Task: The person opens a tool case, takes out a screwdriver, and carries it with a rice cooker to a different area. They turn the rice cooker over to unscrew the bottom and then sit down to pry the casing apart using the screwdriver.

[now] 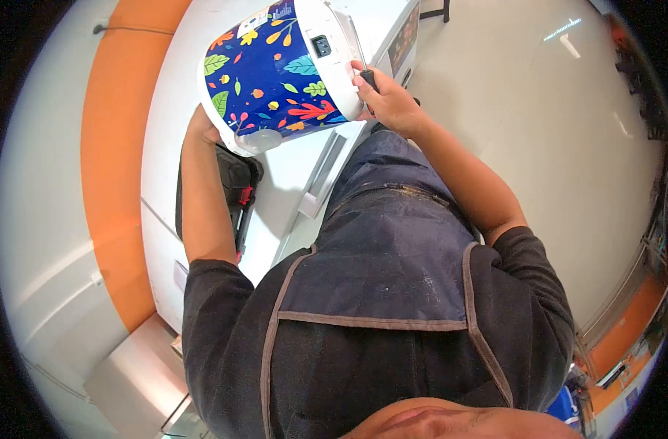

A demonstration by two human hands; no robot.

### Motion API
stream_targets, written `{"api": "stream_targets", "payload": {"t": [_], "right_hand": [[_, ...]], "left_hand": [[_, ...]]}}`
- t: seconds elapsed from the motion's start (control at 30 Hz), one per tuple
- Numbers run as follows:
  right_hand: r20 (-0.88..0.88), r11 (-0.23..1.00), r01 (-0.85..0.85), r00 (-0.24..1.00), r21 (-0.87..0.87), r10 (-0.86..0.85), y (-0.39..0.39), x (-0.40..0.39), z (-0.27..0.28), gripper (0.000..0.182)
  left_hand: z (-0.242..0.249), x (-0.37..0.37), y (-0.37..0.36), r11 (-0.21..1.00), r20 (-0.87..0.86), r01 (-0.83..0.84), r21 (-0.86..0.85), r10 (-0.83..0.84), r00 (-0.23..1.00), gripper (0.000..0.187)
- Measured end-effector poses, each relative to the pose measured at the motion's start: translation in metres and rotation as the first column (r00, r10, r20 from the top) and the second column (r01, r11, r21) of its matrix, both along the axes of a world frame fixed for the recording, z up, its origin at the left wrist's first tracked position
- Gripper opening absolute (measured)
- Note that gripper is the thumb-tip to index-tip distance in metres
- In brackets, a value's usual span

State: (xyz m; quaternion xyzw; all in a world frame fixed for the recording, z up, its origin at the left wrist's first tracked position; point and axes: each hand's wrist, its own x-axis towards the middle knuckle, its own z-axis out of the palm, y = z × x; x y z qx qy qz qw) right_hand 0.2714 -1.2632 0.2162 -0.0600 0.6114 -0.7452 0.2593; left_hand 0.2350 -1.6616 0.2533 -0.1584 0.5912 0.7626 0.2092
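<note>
A rounded appliance with a dark blue leaf-patterned body and white ends lies tilted on its side at the top of the view. A black power socket shows on its white end. My right hand holds a screwdriver with a black handle, its shaft pointing up along that white end. At the appliance's lower left, my left hand is against the white rim, with its fingers mostly hidden behind the appliance.
Below the appliance, a black tool case with red parts lies on the white table. An orange stripe runs along the wall at left. Pale floor extends at right.
</note>
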Motion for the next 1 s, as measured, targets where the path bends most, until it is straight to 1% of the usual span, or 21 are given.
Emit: {"api": "stream_targets", "payload": {"t": [0.07, 0.1, 0.13, 0.17, 0.2, 0.3, 0.33, 0.4, 0.5, 0.6, 0.7, 0.8, 0.9, 1.0], "right_hand": [[-0.011, 0.999, 0.003, 1.000, -0.033, -0.003, 0.004, 0.001, -0.007, 0.057], [-0.016, 0.999, 0.007, 1.000, -0.052, -0.007, 0.006, 0.005, -0.013, 0.058], [-0.005, 0.998, 0.017, 1.000, -0.058, -0.018, 0.012, 0.008, -0.014, 0.058], [0.005, 0.997, 0.024, 1.000, -0.068, -0.024, 0.010, 0.011, -0.018, 0.058], [0.013, 0.996, 0.029, 1.000, -0.079, -0.028, 0.010, 0.016, -0.022, 0.058], [-0.022, 0.987, 0.059, 0.998, -0.149, -0.063, 0.020, 0.026, -0.032, 0.056], [-0.048, 0.989, 0.064, 0.996, -0.131, -0.071, 0.025, 0.029, -0.034, 0.054], [-0.100, 0.993, 0.072, 0.992, -0.093, -0.082, 0.040, 0.037, -0.042, 0.052], [-0.173, 0.989, 0.131, 0.975, -0.073, -0.142, 0.057, 0.049, -0.068, 0.046], [-0.172, 0.986, 0.151, 0.972, -0.065, -0.160, 0.076, 0.066, -0.086, 0.038], [-0.220, 0.986, 0.165, 0.961, -0.038, -0.169, 0.086, 0.081, -0.110, 0.035], [-0.219, 0.986, 0.164, 0.964, 0.044, -0.150, 0.099, 0.098, -0.118, 0.033], [-0.250, 0.979, 0.180, 0.956, 0.099, -0.151, 0.107, 0.112, -0.125, 0.035], [-0.151, 0.987, 0.138, 0.981, 0.078, -0.125, 0.116, 0.122, -0.120, 0.037]], "left_hand": [[0.006, -0.010, -0.017, 0.976, -0.139, -0.204, -0.075, 0.192, 0.971, 0.058], [0.021, -0.011, -0.016, 0.907, -0.204, -0.382, -0.177, 0.346, 0.916, 0.064], [0.039, -0.012, -0.012, 0.793, -0.276, -0.542, -0.279, 0.474, 0.836, 0.071], [0.080, 0.004, 0.043, 0.739, -0.389, -0.536, -0.408, 0.390, 0.834, 0.071], [0.108, 0.025, 0.096, 0.660, -0.487, -0.539, -0.523, 0.287, 0.825, 0.071], [0.099, 0.014, 0.124, 0.699, -0.481, -0.316, -0.641, -0.045, 0.876, 0.068], [0.091, -0.002, 0.116, 0.578, -0.429, -0.264, -0.772, -0.167, 0.887, 0.067], [0.086, -0.003, 0.138, 0.488, -0.458, -0.310, -0.816, -0.218, 0.862, 0.062], [0.088, -0.013, 0.138, 0.596, -0.469, -0.259, -0.760, -0.226, 0.854, 0.061], [0.085, -0.019, 0.135, 0.626, -0.419, -0.233, -0.744, -0.165, 0.893, 0.061], [0.087, -0.019, 0.140, 0.664, -0.380, -0.192, -0.722, -0.149, 0.913, 0.057], [0.090, -0.011, 0.155, 0.701, -0.308, -0.116, -0.704, -0.154, 0.939, 0.053], [0.089, -0.024, 0.149, 0.693, -0.240, -0.036, -0.720, -0.200, 0.950, 0.051], [0.088, -0.022, 0.164, 0.706, -0.277, -0.051, -0.706, -0.209, 0.938, 0.053]]}}
